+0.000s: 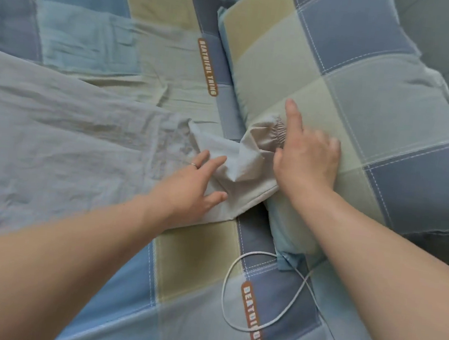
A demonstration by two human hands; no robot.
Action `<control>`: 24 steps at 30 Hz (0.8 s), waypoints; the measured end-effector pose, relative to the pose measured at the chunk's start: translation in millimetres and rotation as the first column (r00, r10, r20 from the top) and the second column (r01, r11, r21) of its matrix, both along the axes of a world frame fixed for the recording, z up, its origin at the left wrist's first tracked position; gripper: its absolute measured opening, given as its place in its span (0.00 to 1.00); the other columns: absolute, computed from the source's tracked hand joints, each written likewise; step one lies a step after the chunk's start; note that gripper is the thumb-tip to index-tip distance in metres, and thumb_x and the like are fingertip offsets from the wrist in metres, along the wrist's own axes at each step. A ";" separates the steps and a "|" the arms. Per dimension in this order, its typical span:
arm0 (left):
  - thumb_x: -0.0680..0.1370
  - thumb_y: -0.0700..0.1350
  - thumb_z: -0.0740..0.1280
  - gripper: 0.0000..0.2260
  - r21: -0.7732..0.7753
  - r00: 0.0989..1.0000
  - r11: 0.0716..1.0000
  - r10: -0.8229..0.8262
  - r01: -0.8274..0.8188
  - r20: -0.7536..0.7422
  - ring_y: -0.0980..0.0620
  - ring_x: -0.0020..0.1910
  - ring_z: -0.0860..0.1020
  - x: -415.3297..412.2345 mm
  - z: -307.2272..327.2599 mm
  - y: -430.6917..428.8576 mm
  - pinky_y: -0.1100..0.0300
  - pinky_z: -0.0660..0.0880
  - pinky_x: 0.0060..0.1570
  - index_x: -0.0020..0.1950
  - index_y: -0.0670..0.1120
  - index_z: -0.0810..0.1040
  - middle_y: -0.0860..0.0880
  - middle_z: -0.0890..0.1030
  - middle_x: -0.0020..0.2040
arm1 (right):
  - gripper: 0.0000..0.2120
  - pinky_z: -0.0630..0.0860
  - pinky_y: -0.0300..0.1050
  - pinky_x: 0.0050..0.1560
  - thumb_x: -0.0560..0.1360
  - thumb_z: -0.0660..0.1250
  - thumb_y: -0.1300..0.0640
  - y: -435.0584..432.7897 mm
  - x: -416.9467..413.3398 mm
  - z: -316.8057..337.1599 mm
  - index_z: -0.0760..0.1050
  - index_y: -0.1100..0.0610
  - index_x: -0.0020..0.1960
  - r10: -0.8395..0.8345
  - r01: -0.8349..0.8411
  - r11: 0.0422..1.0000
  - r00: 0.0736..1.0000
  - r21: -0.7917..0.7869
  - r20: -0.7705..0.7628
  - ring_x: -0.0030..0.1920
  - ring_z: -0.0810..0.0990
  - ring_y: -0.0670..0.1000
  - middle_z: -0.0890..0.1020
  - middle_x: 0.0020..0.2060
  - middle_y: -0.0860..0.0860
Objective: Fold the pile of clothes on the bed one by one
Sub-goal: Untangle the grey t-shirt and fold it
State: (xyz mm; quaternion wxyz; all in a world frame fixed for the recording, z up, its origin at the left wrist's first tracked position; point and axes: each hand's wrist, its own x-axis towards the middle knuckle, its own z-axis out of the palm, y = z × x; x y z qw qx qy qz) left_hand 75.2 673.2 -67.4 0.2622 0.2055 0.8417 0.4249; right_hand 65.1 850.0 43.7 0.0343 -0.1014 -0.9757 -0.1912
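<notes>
The garment, pale grey and creased, lies spread across the left half of the bed, its body open and flat, likely laid out for folding. The left hand rests on the base of the sleeve, fingers apart and straight, which seems meant to pin the cloth while the far end is handled. The sleeve runs rightward and climbs onto the edge of the pillow, ending in a gathered cuff. The right hand sits at that cuff with the index finger straight and the others curled on the pillow; I cannot tell whether the thumb pinches the cuff. The pillow's edge crowds the sleeve, so the open room for a fold lies back to the left, over the garment's body. A white cable loops on the bed near the pillow's lower corner, apart from the cloth
</notes>
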 end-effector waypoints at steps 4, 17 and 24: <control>0.81 0.56 0.66 0.20 0.135 0.963 0.957 0.243 -0.258 0.115 0.51 0.70 0.71 9.5 24.0 -2.6 0.56 0.69 0.66 0.72 0.55 0.70 0.49 0.69 0.74 | 0.16 0.70 0.47 0.50 0.75 0.66 0.59 -7.4 -8.8 20.3 0.72 0.52 0.63 -0.186 0.165 0.803 0.982 -0.573 0.023 0.53 0.77 0.58 0.80 0.51 0.53; 0.79 0.58 0.62 0.18 0.364 0.474 0.484 0.123 -0.796 0.872 0.50 0.45 0.81 41.9 172.5 -168.8 0.56 0.78 0.48 0.58 0.46 0.78 0.47 0.81 0.47 | 0.24 0.72 0.55 0.69 0.80 0.47 0.58 -186.8 53.2 110.6 0.71 0.58 0.72 0.268 0.577 -0.581 0.801 -0.574 0.535 0.64 0.81 0.58 0.82 0.62 0.58; 0.68 0.39 0.65 0.04 0.072 0.200 0.219 0.646 -0.973 0.737 0.49 0.30 0.73 71.3 176.7 -334.8 0.64 0.71 0.24 0.41 0.45 0.74 0.47 0.73 0.36 | 0.21 0.75 0.51 0.59 0.79 0.50 0.65 -331.7 60.6 110.6 0.78 0.51 0.58 0.148 0.412 -0.109 0.907 -0.905 0.395 0.56 0.81 0.52 0.84 0.56 0.50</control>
